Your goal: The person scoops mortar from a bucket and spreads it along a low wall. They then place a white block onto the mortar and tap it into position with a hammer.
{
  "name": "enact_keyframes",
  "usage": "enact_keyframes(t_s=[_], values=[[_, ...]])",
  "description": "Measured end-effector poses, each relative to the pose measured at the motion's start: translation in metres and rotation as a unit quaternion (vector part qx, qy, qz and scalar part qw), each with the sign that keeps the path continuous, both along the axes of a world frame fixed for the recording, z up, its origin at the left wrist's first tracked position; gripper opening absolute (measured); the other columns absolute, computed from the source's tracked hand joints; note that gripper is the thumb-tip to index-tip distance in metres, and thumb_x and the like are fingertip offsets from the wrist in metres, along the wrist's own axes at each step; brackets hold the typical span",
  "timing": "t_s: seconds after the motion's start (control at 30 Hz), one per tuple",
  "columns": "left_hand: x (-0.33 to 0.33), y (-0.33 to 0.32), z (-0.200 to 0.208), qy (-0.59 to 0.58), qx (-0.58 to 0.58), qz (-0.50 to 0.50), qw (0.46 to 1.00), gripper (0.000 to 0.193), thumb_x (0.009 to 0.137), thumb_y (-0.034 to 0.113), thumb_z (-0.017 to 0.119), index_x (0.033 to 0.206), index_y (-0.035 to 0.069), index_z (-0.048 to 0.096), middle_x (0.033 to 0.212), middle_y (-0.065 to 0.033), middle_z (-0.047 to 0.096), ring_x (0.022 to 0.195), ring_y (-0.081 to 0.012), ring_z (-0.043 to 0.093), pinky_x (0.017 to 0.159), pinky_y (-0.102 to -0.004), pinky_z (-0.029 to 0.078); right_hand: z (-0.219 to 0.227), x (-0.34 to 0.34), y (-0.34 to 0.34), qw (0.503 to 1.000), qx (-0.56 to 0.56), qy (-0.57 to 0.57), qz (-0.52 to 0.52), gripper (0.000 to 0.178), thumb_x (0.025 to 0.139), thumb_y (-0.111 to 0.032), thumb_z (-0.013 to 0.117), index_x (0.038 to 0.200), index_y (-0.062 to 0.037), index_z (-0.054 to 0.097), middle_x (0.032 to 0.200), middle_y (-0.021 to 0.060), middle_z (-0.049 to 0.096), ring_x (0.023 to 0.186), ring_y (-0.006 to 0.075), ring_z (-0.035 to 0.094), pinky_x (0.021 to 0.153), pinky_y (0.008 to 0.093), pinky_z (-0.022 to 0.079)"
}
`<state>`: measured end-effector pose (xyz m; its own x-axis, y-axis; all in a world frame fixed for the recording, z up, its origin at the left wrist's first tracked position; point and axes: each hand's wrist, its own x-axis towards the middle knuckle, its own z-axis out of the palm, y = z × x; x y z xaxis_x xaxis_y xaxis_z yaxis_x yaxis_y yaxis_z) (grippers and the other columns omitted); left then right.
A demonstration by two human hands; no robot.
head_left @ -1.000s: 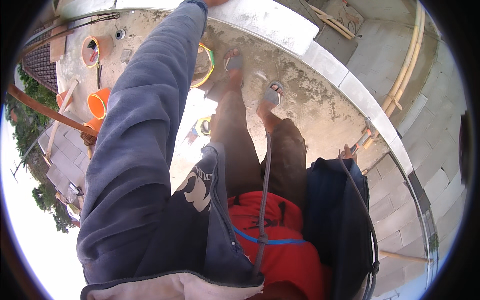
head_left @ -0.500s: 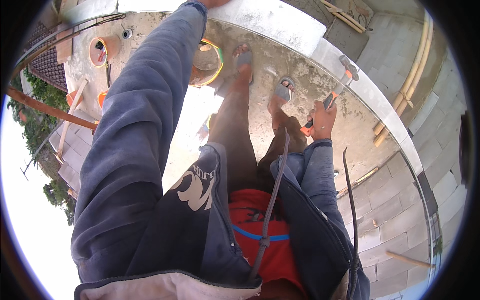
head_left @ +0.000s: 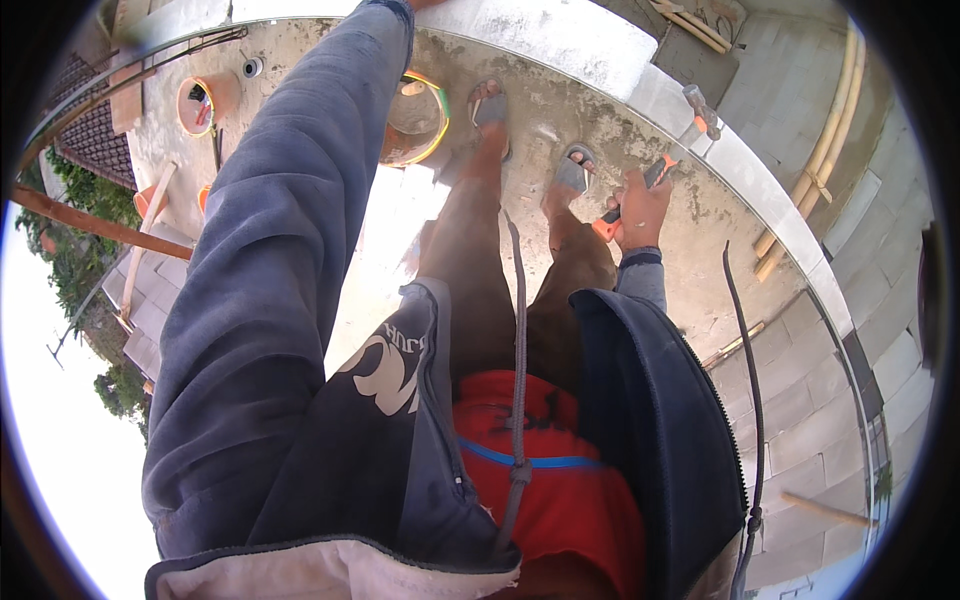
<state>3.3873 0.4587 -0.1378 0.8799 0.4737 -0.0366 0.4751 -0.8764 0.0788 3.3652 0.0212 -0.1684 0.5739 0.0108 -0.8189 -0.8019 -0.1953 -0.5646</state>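
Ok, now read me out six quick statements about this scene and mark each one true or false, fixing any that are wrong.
1. The right hand grips a hammer. True.
2. The hammer's head points back toward the person's body. False: it points away from the body.
3. The left hand shows whole. False: only a bit of it shows at the top edge.
4. The person wears sandals. True.
5. The shirt under the open jacket is green. False: it is red.
6. A bucket with a yellow-green rim is left of both sandals in the picture. True.
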Motion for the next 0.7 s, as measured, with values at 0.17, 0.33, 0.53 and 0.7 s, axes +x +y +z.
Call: enact_keyframes(t_s=[0.17, 0.33, 0.53, 0.7], values=[[-0.002, 0.003, -0.006, -0.009, -0.021, -0.012, 1.000, 0.050, 0.094, 0.045, 0.057, 0.080, 0.003, 0.080, 0.087, -0.0259, 0.076, 0.087, -0.0449, 0.073, 0.087, -0.0573, 0.054, 0.008, -0.013, 0.017, 0.988, -0.033, 0.032, 0.146, 0.034, 0.095, -0.003, 0.063, 0.119, -0.0045, 0.039, 0.081, 0.0089, 0.054, 0.052, 0.0145, 0.053, 0.043, 0.0343, 0.043], [0.001, 0.000, 0.004, -0.015, -0.056, 0.000, 0.998, 0.050, 0.094, 0.045, 0.057, 0.081, 0.002, 0.080, 0.088, -0.0263, 0.076, 0.089, -0.0448, 0.074, 0.088, -0.0573, 0.054, 0.004, -0.002, -0.009, 0.995, -0.018, 0.018, 0.095, 0.032, 0.095, -0.003, 0.064, 0.115, -0.0041, 0.039, 0.076, 0.0071, 0.052, 0.049, 0.0139, 0.050, 0.041, 0.0328, 0.041], [0.002, 0.000, 0.008, 0.020, -0.046, 0.002, 0.999, 0.051, 0.094, 0.045, 0.057, 0.085, 0.001, 0.081, 0.091, -0.0265, 0.077, 0.091, -0.0451, 0.074, 0.089, -0.0569, 0.055, 0.009, -0.023, 0.025, 0.973, -0.067, -0.005, 0.219, 0.030, 0.093, -0.005, 0.064, 0.113, -0.0037, 0.042, 0.078, 0.0063, 0.051, 0.049, 0.0159, 0.053, 0.042, 0.0350, 0.043], [0.001, 0.001, 0.010, 0.041, -0.047, 0.011, 0.998, 0.052, 0.095, 0.046, 0.057, 0.088, 0.001, 0.081, 0.094, -0.0263, 0.077, 0.092, -0.0450, 0.074, 0.090, -0.0566, 0.055, 0.004, -0.002, -0.003, 0.994, -0.029, 0.002, 0.104, 0.030, 0.093, -0.004, 0.063, 0.115, -0.0034, 0.043, 0.080, 0.0080, 0.052, 0.051, 0.0156, 0.054, 0.043, 0.0350, 0.044]])
